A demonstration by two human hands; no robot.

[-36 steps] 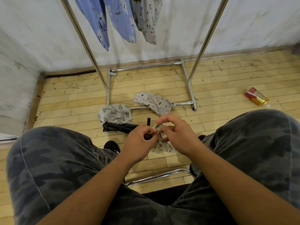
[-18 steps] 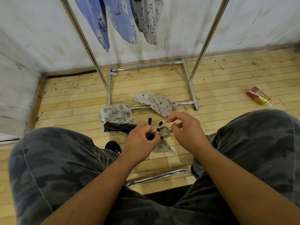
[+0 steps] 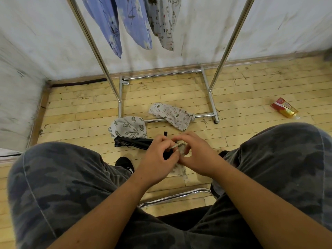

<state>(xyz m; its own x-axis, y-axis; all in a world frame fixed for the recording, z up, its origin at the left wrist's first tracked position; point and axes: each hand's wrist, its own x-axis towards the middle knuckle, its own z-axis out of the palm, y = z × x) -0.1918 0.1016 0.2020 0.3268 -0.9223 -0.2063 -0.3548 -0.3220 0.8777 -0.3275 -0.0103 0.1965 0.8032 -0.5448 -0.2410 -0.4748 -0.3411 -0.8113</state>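
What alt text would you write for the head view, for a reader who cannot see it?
A seated person's left hand and right hand pinch a small patterned cloth between the knees. On the wooden floor beyond lie a folded black umbrella and a leaf-print cloth, beside a metal clothes rack.

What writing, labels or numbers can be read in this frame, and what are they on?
No text reads clearly anywhere in this frame.
red and gold packet on the floor: has printing, too blurred to read.
printed cloth lying across the rack's base bar: small pictures only, no legible words.
small cloth pinched by the left hand and right hand: no lettering visible.
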